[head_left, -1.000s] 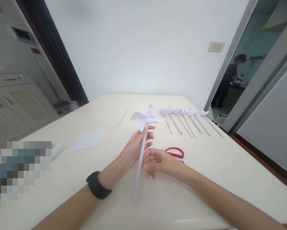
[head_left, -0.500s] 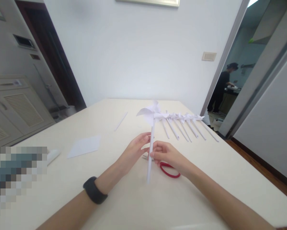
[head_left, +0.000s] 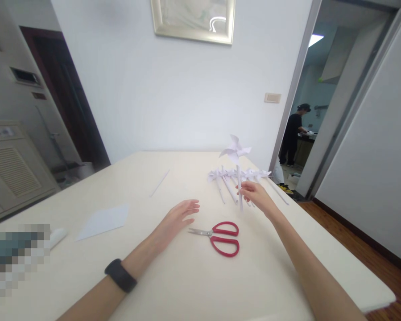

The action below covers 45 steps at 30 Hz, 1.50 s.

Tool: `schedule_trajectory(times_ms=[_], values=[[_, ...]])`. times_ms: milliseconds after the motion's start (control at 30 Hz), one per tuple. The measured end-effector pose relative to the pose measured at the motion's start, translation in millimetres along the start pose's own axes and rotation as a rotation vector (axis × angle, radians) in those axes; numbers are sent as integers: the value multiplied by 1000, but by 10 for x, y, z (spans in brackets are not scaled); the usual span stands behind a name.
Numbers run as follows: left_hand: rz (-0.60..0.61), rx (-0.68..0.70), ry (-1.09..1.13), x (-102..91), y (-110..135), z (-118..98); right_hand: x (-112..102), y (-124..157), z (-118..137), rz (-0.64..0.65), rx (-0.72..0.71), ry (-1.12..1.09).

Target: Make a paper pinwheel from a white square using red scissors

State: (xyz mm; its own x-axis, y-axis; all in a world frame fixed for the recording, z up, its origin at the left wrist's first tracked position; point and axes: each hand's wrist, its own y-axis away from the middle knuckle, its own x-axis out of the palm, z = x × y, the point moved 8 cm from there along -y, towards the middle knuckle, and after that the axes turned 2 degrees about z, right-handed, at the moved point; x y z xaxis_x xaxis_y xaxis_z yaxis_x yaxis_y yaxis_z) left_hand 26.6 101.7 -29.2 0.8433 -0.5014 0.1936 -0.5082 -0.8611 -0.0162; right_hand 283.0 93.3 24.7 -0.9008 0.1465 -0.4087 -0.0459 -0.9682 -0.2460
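A white paper pinwheel [head_left: 234, 150] on a rolled paper stick stands upright in my right hand [head_left: 256, 196], whose fingers pinch the stick below its middle. Behind it, a row of similar paper pinwheels [head_left: 217, 175] lies on the table, partly covered by my hand. My left hand [head_left: 176, 221] holds nothing; its fingers are stretched out and apart, above the table. Red-handled scissors [head_left: 225, 240] lie between my hands, blades pointing left toward my left fingertips.
On the white table [head_left: 173, 294], a sheet of white paper [head_left: 104, 221] lies at left and a thin paper stick [head_left: 159, 183] farther back. A white roll [head_left: 57, 237] sits beside a blurred-out patch. A person [head_left: 291, 133] stands in the room beyond the doorway.
My right hand has carried the pinwheel right and away from me, toward the row. My left hand has come away from the stick, and the scissors are now uncovered. The view has tilted up.
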Motion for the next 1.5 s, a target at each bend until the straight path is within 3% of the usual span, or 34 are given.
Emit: schedule_trajectory(times_ms=[167, 667, 1233, 1500], values=[[22, 2, -16, -20, -19, 24, -142, -57, -139, -51, 14, 94], [-112, 29, -164, -233, -53, -11, -154, -92, -426, -2, 105, 240], [-67, 29, -272, -145, -37, -58, -77, -110, -462, 41, 90, 354], [-66, 24, -283, -114, -25, -70, -156, -107, -450, -23, 113, 533]])
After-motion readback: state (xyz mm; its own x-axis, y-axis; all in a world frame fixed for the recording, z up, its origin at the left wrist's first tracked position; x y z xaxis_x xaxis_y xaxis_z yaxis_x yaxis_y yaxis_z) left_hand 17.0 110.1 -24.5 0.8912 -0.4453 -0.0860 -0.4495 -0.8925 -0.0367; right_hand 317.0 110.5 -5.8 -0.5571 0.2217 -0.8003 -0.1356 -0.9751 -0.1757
